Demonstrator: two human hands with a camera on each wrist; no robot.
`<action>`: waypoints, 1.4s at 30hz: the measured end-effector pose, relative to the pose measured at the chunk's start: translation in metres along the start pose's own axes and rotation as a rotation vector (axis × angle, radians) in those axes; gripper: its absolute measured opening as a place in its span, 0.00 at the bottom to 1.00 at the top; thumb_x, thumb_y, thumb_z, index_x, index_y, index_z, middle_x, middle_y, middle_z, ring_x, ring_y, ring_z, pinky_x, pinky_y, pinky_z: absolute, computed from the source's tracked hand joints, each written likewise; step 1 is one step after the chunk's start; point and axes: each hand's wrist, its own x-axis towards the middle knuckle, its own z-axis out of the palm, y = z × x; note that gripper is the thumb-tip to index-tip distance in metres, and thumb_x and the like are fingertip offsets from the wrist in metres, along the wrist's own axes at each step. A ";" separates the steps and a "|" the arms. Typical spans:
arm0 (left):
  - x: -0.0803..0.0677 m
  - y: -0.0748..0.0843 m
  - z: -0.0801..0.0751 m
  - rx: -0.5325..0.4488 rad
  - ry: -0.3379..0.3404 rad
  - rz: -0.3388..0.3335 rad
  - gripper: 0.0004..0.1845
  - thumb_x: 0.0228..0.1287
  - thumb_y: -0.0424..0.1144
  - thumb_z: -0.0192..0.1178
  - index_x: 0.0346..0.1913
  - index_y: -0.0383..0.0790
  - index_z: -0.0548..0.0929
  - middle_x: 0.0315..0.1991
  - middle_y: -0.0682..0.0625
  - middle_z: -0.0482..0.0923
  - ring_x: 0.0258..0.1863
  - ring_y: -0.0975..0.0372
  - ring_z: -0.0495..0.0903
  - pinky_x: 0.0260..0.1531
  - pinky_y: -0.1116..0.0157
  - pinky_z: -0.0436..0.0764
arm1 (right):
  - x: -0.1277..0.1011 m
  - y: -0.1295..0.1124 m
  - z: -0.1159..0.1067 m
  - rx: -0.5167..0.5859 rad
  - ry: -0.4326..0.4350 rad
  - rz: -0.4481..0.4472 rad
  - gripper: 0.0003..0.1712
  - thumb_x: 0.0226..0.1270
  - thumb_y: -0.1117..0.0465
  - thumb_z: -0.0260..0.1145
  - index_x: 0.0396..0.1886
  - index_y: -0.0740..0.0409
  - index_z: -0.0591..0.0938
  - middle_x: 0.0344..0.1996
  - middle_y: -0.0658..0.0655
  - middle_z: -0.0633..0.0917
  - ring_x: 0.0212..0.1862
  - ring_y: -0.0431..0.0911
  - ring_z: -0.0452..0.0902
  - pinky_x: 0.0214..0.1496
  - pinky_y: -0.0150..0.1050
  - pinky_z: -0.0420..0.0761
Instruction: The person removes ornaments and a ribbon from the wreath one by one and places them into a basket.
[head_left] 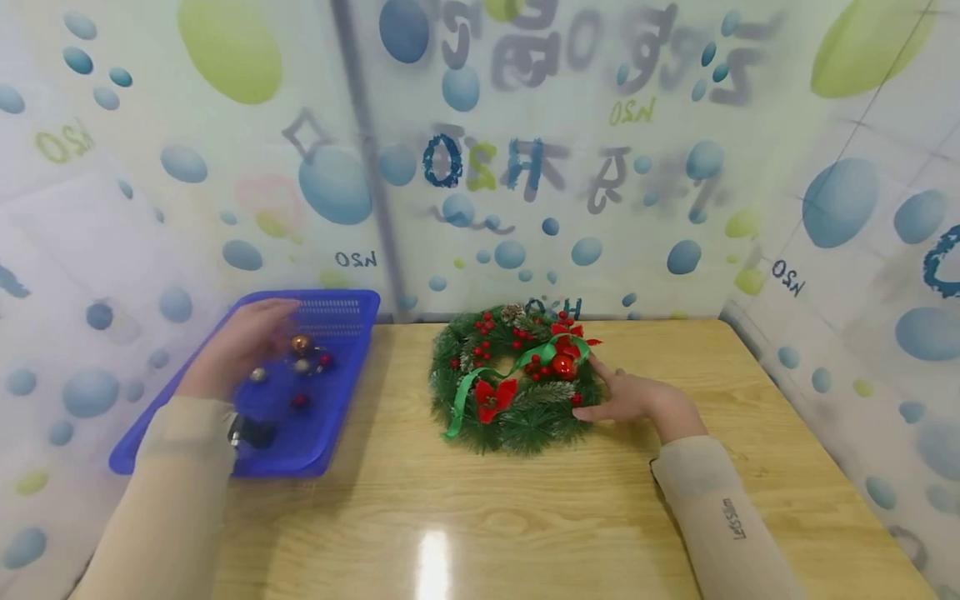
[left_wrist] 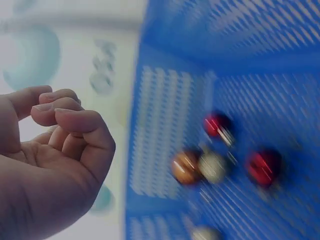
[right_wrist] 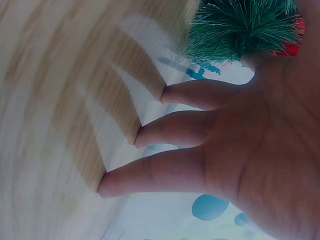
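Note:
A green Christmas wreath [head_left: 517, 379] with red berries, red bows and a green ribbon lies on the wooden table [head_left: 487, 517]. My right hand [head_left: 622, 393] touches its right edge with straight fingers. In the right wrist view those fingers [right_wrist: 150, 135] lie flat on the table below the wreath's needles [right_wrist: 240, 27]. My left hand [head_left: 255, 337] hovers over the blue plastic tray [head_left: 330, 297]. In the left wrist view its fingers [left_wrist: 65, 117] are loosely curled and hold nothing. A copper ball [left_wrist: 184, 167], a silver ball [left_wrist: 214, 167] and a red ball [left_wrist: 264, 166] lie in the tray.
The tray sits at the table's left edge with several small balls, among them a second red ball [left_wrist: 217, 124]. Patterned walls close in behind and on both sides. Bare tabletop stretches between the tray and the wreath and across the front.

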 end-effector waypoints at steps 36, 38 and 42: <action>0.060 0.082 0.320 0.237 -0.617 0.129 0.31 0.80 0.50 0.61 0.81 0.56 0.67 0.19 0.55 0.65 0.17 0.59 0.59 0.29 0.55 0.66 | 0.000 -0.006 0.000 -0.021 -0.009 0.030 0.75 0.62 0.19 0.64 0.88 0.46 0.31 0.82 0.82 0.41 0.81 0.81 0.46 0.75 0.80 0.57; 0.062 0.077 0.324 0.244 -0.615 0.115 0.33 0.80 0.50 0.62 0.82 0.55 0.66 0.19 0.54 0.65 0.17 0.59 0.59 0.29 0.55 0.66 | 0.001 -0.005 0.001 -0.020 -0.012 0.031 0.75 0.62 0.19 0.64 0.88 0.46 0.31 0.82 0.82 0.41 0.81 0.81 0.46 0.75 0.80 0.57; 0.067 0.071 0.328 0.249 -0.614 0.107 0.32 0.79 0.50 0.63 0.81 0.55 0.67 0.17 0.55 0.63 0.17 0.59 0.58 0.26 0.59 0.66 | 0.001 -0.005 -0.001 -0.034 -0.011 0.033 0.75 0.63 0.18 0.63 0.88 0.47 0.30 0.82 0.82 0.41 0.81 0.82 0.47 0.75 0.80 0.57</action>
